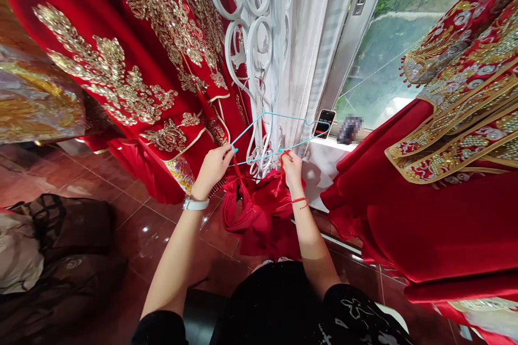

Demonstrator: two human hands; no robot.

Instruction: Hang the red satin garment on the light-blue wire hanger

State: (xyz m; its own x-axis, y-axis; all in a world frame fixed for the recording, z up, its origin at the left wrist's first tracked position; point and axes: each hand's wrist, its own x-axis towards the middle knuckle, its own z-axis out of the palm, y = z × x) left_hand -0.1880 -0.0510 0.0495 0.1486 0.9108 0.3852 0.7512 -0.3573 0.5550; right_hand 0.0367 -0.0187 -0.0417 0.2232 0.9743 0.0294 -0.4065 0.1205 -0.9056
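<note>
A light blue wire hanger [289, 116] hangs in front of a white scrolled metal frame [259, 32]. Below its lower bar is a red garment [263, 215] with thin straps. My left hand [215, 166] is closed at the hanger's left corner, pinching a red strap [237, 164] there. My right hand [292, 166] pinches the other strap beside the lower bar, towards the right. The garment's lower part droops in folds between my forearms. Fingers partly hide how each strap meets the wire.
Red embroidered dresses [109, 75] hang at left, with more red and gold garments [445, 135] at right. A phone [325, 123] leans by the window [396, 38]. Dark bags [68, 237] lie on the tiled floor [141, 232] at lower left.
</note>
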